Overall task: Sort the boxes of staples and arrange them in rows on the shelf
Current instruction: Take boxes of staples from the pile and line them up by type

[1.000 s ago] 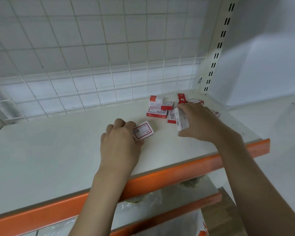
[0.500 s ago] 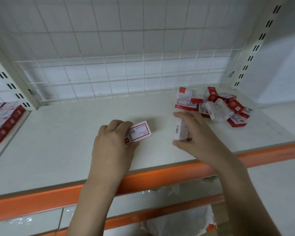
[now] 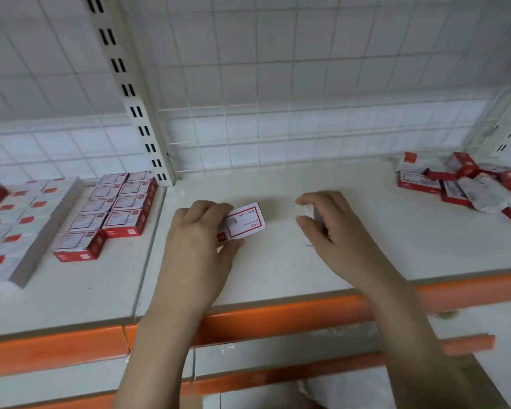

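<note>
Orange front edge [image 3: 278, 315] of the shelf [image 3: 278, 270] nearest. Just behind it, left hand [image 3: 199, 237], grip clamped on a white box with a red frame [image 3: 245, 221]; right hand [image 3: 334, 228], fingers curled round a second box [image 3: 309, 209], mostly hidden. Farther back, loose pile of boxes [image 3: 466, 187] at the back right corner; neat rows of boxes [image 3: 115, 205] on the left section.

White wire-grid back panel [image 3: 278, 84] — slotted upright [image 3: 130, 93], orange edging [image 3: 278, 317].
</note>
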The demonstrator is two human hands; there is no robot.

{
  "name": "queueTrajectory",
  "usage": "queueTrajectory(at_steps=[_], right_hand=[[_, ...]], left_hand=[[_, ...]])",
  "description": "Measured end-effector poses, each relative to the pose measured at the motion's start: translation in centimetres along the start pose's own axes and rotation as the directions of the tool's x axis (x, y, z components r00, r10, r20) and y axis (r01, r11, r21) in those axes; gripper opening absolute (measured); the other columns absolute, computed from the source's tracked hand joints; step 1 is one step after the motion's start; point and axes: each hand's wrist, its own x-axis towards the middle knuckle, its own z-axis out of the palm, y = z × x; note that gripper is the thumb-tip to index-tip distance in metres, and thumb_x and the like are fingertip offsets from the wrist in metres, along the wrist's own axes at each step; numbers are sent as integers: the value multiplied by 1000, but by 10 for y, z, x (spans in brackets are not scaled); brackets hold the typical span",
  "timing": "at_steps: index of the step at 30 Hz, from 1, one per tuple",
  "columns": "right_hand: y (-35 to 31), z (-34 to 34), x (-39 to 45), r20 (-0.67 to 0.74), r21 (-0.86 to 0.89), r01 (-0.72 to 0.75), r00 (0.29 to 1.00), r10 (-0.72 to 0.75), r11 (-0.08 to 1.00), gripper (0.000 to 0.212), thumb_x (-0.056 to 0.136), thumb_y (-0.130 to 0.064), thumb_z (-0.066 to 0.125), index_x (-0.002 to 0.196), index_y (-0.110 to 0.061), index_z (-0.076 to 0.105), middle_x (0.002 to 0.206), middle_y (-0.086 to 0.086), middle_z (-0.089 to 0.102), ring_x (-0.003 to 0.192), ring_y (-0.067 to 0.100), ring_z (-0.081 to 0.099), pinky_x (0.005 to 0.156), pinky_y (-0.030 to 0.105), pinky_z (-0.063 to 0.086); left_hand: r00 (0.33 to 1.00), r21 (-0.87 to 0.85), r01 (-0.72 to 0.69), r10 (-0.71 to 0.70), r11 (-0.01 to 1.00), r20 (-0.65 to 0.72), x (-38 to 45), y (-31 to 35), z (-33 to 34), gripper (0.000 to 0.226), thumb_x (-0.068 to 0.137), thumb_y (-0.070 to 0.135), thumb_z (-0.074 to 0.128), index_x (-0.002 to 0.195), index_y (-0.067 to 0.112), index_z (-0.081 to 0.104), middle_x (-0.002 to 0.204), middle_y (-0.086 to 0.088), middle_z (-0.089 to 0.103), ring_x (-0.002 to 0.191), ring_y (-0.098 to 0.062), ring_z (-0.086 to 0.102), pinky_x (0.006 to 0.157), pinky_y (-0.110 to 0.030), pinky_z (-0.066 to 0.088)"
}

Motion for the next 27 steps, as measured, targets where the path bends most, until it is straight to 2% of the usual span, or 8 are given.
queueTrajectory(at_steps=[3,6,9,12,17,20,23,27], right_hand=[[-22,18,-3,50,17,-19,999,18,1000,55,90,-30,56,137,-39,29,120,-16,35,90,-2,49,85,25,43],[-40,30,-3,52,7,-130,990,129,992,78,81,-34,69,143,-33,22,132,-10,40,108,10,49,91,26,42],[-54,41,-4,12,-100,-85,996,87,991,53,77,-32,73,125,-24,52,116,-13,54,104,7,51,82,10,35],[-64,48,-8,-27,-218,-19,1000,13,976,45,74,-26,75,116,-23,60,109,-13,60,101,9,45,82,2,26],[-72,49,-14,-49,-265,26,998,-41,964,48,73,-21,75,118,-25,61,110,-11,62,100,6,41,83,19,32],[-75,48,-18,-36,-255,21,999,-32,967,47,75,-20,74,119,-26,60,112,-11,61,100,6,42,85,25,35],[-75,49,-20,-9,-237,31,999,-34,971,47,76,-19,73,120,-26,59,113,-11,61,101,7,42,88,28,37],[-74,52,-19,27,-211,41,999,-36,977,47,76,-19,73,121,-25,59,114,-10,61,103,11,46,89,29,37]], left_hand=[[1000,-5,-8,8,1000,-4,-4,-24,-20,45,64,7,82,105,8,64,96,-6,64,84,-30,55,74,-20,33],[1000,-40,-9,9,999,3,-8,-42,-38,41,68,8,79,105,10,61,93,-3,63,84,-22,52,65,-15,28],[1000,-137,1,0,991,2,-14,-54,-50,37,74,6,73,98,19,47,88,4,55,74,-10,48,62,-5,36],[1000,-204,20,-21,979,-3,-20,-65,-60,43,77,6,70,99,24,37,87,8,52,64,1,48,59,-1,37],[998,-205,-21,32,979,49,-25,-75,-67,68,83,22,61,142,34,30,125,-1,54,95,-9,52,78,-11,32],[998,-145,-32,40,989,48,-27,-75,-69,63,79,35,53,139,33,37,108,0,60,81,-13,52,71,-23,38],[1000,-122,-2,5,993,30,-32,-72,-71,56,78,26,65,129,29,42,92,2,62,72,-19,55,61,-27,40],[997,-161,74,-75,984,-2,-40,-68,-70,56,74,20,74,107,29,30,69,13,46,59,-17,49,48,-27,35]])
